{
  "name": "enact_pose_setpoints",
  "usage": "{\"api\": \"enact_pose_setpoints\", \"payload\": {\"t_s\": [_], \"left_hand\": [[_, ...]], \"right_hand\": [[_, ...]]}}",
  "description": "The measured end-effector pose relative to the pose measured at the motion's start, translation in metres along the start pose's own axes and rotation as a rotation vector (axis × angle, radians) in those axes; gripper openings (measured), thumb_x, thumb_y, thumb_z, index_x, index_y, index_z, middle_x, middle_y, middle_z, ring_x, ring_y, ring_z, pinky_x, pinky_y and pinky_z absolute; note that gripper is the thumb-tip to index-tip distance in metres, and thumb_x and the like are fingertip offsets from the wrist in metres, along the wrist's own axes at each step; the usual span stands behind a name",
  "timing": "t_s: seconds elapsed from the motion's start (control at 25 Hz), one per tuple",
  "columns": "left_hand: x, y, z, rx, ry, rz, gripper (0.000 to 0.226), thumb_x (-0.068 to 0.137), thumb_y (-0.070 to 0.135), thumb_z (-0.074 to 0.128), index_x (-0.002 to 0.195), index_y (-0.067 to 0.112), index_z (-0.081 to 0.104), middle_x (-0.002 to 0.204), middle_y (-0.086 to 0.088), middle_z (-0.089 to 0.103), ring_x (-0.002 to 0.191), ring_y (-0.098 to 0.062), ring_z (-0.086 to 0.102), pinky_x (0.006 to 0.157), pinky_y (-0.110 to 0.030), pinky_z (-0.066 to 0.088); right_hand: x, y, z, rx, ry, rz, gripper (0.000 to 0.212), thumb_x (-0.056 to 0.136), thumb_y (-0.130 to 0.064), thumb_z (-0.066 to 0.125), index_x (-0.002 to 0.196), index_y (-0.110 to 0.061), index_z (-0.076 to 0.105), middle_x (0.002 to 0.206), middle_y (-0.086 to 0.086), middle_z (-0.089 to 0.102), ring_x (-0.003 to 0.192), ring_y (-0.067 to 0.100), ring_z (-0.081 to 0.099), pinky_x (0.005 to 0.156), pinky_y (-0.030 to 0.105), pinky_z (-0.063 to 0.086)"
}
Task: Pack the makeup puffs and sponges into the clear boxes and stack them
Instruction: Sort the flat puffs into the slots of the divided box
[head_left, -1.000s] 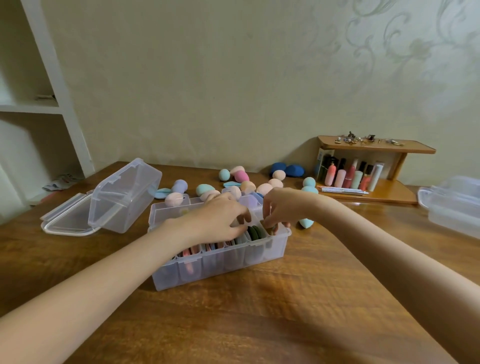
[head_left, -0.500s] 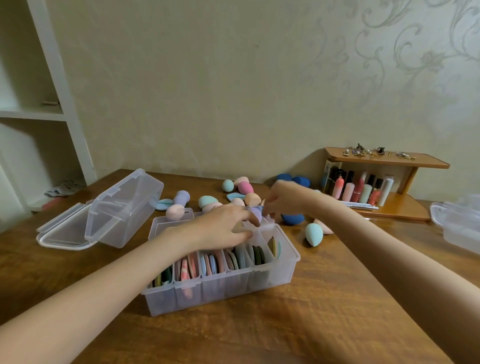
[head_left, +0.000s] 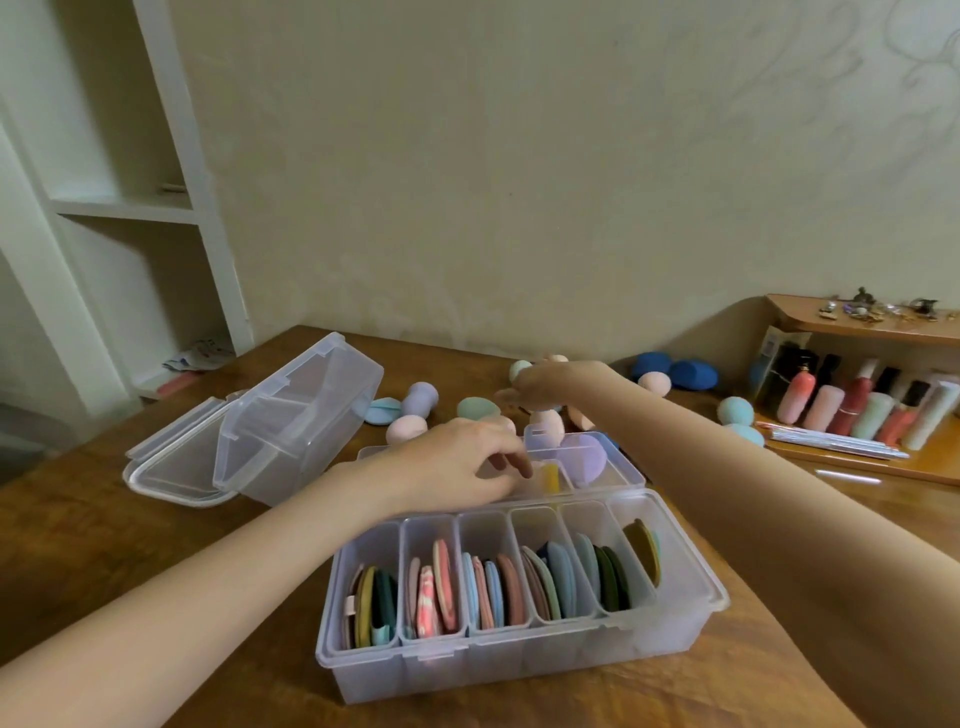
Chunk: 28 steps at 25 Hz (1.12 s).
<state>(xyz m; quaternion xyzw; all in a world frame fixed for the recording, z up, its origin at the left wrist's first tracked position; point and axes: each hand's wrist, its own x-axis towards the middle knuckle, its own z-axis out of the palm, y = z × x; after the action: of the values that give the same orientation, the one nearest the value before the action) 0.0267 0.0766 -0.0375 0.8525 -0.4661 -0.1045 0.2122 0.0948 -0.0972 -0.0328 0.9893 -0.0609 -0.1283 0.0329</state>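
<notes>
A clear divided box (head_left: 675, 631) stands at the table's front, its compartments filled with flat round puffs (head_left: 493, 582) set on edge. Its open lid (head_left: 621, 470) lies behind it and carries a lilac puff (head_left: 584, 457) and a yellow puff (head_left: 549, 477). My left hand (head_left: 457, 467) hovers over that lid with loosely curled fingers, the fingertips beside the yellow puff. My right hand (head_left: 550, 384) reaches over the loose egg-shaped sponges (head_left: 475, 408) at the back. It is blurred, and a grip cannot be made out.
A second clear box (head_left: 291, 415) lies open on its side at the left. Blue sponges (head_left: 670, 371) and teal ones (head_left: 735, 410) sit near the wall. A wooden rack (head_left: 857, 332) with cosmetic bottles stands at the right, white shelves at the left.
My right hand left the divided box and moved back to the loose sponges. My left hand drew back from the compartments to the lid. The view shifted closer to the box.
</notes>
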Motion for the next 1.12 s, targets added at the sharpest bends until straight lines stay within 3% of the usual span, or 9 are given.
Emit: {"api": "enact_pose_setpoints", "payload": {"t_s": [0.16,0.36,0.52,0.68,0.8,0.96,1.12], "left_hand": [[0.005,-0.006,0.002,-0.004,0.0,-0.004,0.02,0.093,0.025,0.052,0.11,0.023,0.063,0.113,0.003,0.061,0.103,-0.008,0.058,0.093,-0.032,0.049],[0.008,-0.006,0.002,0.029,-0.003,-0.005,0.016,0.093,0.026,0.05,0.103,0.028,0.063,0.111,0.007,0.06,0.101,-0.007,0.057,0.093,-0.03,0.047],[0.008,0.008,-0.002,0.001,0.036,0.008,0.022,0.093,0.024,0.05,0.11,0.025,0.063,0.11,0.009,0.06,0.104,-0.006,0.056,0.094,-0.027,0.046],[0.009,0.044,0.003,-0.081,-0.002,0.066,0.029,0.093,0.023,0.05,0.12,0.032,0.058,0.125,0.011,0.056,0.114,-0.004,0.05,0.097,-0.027,0.043],[0.007,0.066,0.014,-0.03,-0.111,0.138,0.027,0.095,0.026,0.048,0.118,0.036,0.058,0.113,0.015,0.051,0.104,-0.002,0.047,0.088,-0.023,0.039],[0.006,0.073,0.027,0.173,-0.08,0.267,0.021,0.095,0.025,0.046,0.108,0.021,0.062,0.093,0.014,0.049,0.096,-0.01,0.045,0.084,-0.026,0.035],[0.001,0.072,0.031,0.356,-0.046,0.293,0.027,0.093,0.032,0.042,0.111,0.026,0.062,0.119,0.006,0.054,0.102,-0.01,0.036,0.095,-0.039,0.039]], "right_hand": [[0.009,0.003,0.006,0.021,0.028,0.017,0.058,0.096,-0.051,0.03,0.128,-0.005,0.047,0.132,0.01,0.05,0.117,0.028,0.049,0.101,0.037,0.038],[0.005,0.007,-0.007,0.127,0.275,-0.096,0.033,0.095,-0.022,0.044,0.102,0.004,0.062,0.11,0.02,0.063,0.086,0.029,0.053,0.074,0.036,0.044],[-0.029,0.02,-0.026,0.247,0.535,-0.074,0.016,0.084,-0.011,0.061,0.097,-0.001,0.065,0.102,0.017,0.067,0.092,0.03,0.061,0.066,0.031,0.042],[-0.095,0.031,-0.046,0.438,0.427,-0.059,0.018,0.083,-0.007,0.063,0.1,-0.002,0.062,0.09,0.011,0.067,0.072,0.023,0.062,0.064,0.031,0.053],[-0.146,0.043,-0.048,0.479,0.332,-0.031,0.008,0.084,-0.009,0.063,0.09,-0.009,0.058,0.07,0.001,0.06,0.053,0.011,0.056,0.043,0.017,0.045],[-0.186,0.049,-0.028,0.446,0.154,-0.006,0.006,0.084,-0.011,0.063,0.082,-0.014,0.058,0.072,0.003,0.064,0.051,0.009,0.054,0.039,0.012,0.04],[-0.2,0.047,-0.005,0.384,0.125,-0.004,0.012,0.085,-0.014,0.064,0.096,-0.01,0.062,0.082,0.003,0.062,0.061,0.009,0.057,0.046,0.011,0.042]]}}
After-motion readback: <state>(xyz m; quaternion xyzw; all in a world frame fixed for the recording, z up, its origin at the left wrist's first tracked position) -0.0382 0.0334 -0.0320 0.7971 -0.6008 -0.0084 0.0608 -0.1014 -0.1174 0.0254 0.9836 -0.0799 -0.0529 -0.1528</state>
